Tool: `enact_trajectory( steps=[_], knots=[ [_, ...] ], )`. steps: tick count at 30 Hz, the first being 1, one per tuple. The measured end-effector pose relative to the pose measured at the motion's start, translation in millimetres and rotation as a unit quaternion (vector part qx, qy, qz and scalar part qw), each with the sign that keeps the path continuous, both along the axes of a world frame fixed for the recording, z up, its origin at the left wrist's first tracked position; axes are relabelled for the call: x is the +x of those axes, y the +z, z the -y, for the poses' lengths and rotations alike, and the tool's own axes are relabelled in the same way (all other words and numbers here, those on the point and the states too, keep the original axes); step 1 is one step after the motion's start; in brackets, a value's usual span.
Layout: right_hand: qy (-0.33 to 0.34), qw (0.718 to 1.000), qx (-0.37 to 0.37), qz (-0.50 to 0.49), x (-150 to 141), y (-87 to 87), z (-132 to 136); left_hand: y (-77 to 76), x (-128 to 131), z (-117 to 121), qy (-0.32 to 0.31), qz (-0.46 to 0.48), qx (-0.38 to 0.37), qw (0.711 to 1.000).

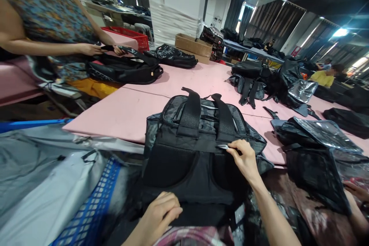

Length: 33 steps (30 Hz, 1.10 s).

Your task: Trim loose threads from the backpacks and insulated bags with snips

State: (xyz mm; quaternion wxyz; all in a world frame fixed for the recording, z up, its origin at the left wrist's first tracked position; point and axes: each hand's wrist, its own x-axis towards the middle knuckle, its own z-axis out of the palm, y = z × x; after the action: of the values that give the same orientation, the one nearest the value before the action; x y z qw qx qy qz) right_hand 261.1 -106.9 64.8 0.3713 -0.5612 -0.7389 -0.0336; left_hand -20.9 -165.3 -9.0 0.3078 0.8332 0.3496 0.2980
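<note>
A black backpack (201, 165) lies before me with its back panel up, its lower part over the table's near edge. Two wide shoulder straps (190, 113) stretch toward the far side. Pinched in my right hand (243, 157) is a small pair of thread snips (222, 147), its silver tip pointing left at the seam band below the straps. Down at the bag's lower left, my left hand (161, 213) rests with its fingers curled inward. Whether those fingers grip any fabric is hidden.
More black bags lie on the pink table (109, 113) to the right, some with clear plastic (325, 132). Across the table a co-worker (57, 27) handles a black backpack (123, 69). A blue crate (89, 200) with grey fabric stands left; another person's hand (356, 190) shows right.
</note>
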Motion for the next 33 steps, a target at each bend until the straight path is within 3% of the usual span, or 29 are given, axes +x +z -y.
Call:
enact_trajectory(
  steps=[3,10,23,33],
  knots=[
    [0.021,1.000,0.002,-0.023,-17,3.7,-6,-1.5,-6,1,0.001,0.016,-0.006,1.000],
    [0.020,0.998,0.043,0.045,-56,3.9,-23,-6.4,-9,0,-0.014,0.047,0.022,0.999],
    [0.051,0.997,0.036,0.041,-52,2.3,-28,-5.7,-10,1,-0.009,0.034,-0.027,0.999],
    [0.056,0.997,0.023,0.051,-53,6.6,-31,-10.3,-8,4,-0.016,0.036,-0.001,0.999]
  ],
)
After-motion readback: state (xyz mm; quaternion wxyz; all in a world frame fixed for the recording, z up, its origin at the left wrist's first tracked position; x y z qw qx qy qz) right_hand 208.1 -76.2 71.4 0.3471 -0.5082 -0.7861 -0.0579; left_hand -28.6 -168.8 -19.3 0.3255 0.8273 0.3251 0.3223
